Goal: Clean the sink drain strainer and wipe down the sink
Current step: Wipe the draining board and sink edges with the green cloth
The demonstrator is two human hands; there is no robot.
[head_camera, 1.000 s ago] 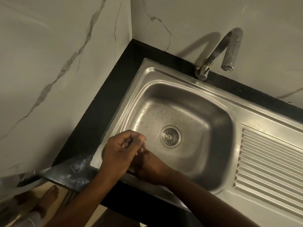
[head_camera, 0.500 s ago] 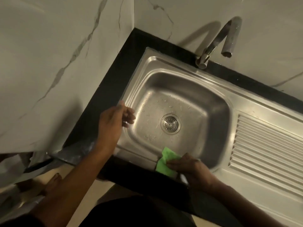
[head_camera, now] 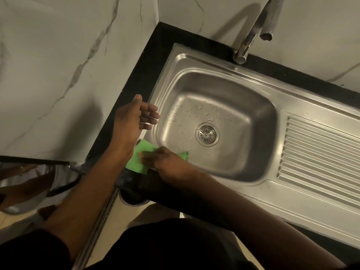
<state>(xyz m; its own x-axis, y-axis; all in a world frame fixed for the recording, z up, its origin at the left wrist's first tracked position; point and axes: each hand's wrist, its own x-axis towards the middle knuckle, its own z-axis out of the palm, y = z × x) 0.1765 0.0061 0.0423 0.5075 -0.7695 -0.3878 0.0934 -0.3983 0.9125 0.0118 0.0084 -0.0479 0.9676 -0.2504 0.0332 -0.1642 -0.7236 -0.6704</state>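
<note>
You face an inside corner. Two walls meet there, the left wall [head_camera: 58,75] and the back wall [head_camera: 311,36]. Both are pale marble-look panels with grey veins running diagonally. A black worktop [head_camera: 148,75] fills the corner, its dark strip running along both walls. A steel tap [head_camera: 251,36] rises at the back wall, spout curved over. Its shadow [head_camera: 237,22] falls to the left on the panel. Light is dim, warm and yellowish. Below you, past the worktop's front edge, is pale beige floor [head_camera: 161,210]. A shiny metal pole [head_camera: 102,221] slants down there. Lower left shows a blurred reflective surface; you cannot tell what it is.
</note>
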